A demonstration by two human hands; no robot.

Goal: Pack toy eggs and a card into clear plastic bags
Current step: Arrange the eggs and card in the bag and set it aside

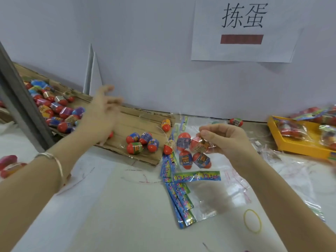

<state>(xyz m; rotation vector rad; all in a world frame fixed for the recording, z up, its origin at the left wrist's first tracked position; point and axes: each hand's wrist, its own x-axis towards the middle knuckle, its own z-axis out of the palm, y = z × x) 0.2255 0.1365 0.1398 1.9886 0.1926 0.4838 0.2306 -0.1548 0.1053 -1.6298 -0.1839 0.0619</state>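
Forearms come in from both lower corners, a silver bangle (54, 160) on the left wrist. Lower right, a yellow rubber band (251, 209) lies on the white table (109, 206), and beside it a fanned stack of cards (179, 200) runs up the middle. The left hand (101, 113) is blurred, fingers spread, holding nothing above the cardboard sheet (127, 122). On that sheet there's a small cluster of loose eggs (140, 142), with a bigger heap of eggs (54, 110) at upper left behind a grey post (18, 99). At the right edge a yellow tray (291, 148) holds filled packs.

Centre right, the right hand (227, 139) pinches the top of the clear plastic bag (205, 197), which hangs just over the table. Inside are four toy eggs (185, 159), red with printed bands, and one colourful card (197, 176) lies crosswise under them.
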